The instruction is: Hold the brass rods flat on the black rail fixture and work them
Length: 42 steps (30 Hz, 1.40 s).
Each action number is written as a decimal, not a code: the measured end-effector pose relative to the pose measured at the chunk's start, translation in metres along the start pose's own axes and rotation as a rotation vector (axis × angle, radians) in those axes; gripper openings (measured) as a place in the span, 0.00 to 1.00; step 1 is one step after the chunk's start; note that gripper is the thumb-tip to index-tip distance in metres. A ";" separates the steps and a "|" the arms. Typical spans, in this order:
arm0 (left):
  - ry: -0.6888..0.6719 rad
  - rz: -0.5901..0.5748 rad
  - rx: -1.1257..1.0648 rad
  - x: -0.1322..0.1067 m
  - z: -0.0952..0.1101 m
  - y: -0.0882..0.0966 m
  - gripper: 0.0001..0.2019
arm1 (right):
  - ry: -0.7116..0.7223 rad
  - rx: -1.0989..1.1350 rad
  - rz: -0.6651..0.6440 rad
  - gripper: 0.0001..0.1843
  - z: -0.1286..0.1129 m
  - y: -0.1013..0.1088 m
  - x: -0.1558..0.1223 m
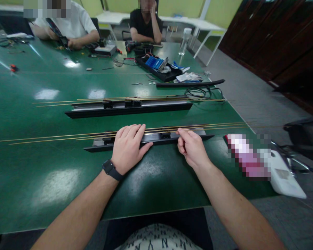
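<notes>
My left hand (pixel 129 149) lies across a long black metal rail (pixel 156 139), its fingers over the far side and its thumb along the near edge, gripping it. Several thin brass-coloured rods (pixel 59 136) run lengthwise over this rail, passing under my left fingers and sticking out past both ends. On the right part of the rail, my right hand (pixel 191 146) is closed, thumb and forefinger pinched at one of the rods. Between the hands a black block (pixel 165 131) sits in the rail's silver channel. The tips of my left fingers partly hide the rods.
Behind lies a second black rail (pixel 130 109) with more rods on it. Farther back are a black strip (pixel 190 83), a coiled cable (pixel 200 92), gloves (pixel 189 77) and a black tray (pixel 161 71). Two people sit across the green table (pixel 67 187). A bottle (pixel 184 41) stands near them.
</notes>
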<state>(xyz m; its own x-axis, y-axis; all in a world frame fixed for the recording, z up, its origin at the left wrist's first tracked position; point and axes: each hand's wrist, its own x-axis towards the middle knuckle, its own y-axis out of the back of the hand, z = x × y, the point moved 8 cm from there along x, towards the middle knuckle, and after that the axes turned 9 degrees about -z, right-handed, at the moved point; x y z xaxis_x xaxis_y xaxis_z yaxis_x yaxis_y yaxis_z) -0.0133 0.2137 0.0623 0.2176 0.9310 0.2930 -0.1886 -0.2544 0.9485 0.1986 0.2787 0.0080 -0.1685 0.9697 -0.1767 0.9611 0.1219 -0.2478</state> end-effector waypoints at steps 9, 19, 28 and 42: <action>0.001 0.000 -0.009 0.000 -0.001 0.000 0.29 | 0.013 0.002 0.040 0.16 -0.001 0.002 -0.001; 0.005 -0.001 -0.011 0.000 -0.001 0.000 0.29 | 0.007 -0.023 0.010 0.15 0.000 0.003 0.001; -0.003 0.009 -0.002 0.000 0.000 0.001 0.29 | -0.004 -0.018 -0.018 0.17 0.001 0.001 0.001; -0.001 0.002 0.004 0.000 0.000 0.000 0.29 | 0.014 0.023 0.051 0.14 0.001 0.004 0.000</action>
<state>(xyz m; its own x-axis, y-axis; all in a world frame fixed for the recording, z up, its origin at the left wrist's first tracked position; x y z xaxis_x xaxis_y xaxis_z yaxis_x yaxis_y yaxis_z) -0.0135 0.2138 0.0628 0.2177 0.9303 0.2952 -0.1856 -0.2574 0.9483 0.2020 0.2793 0.0062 -0.1163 0.9775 -0.1760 0.9630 0.0676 -0.2610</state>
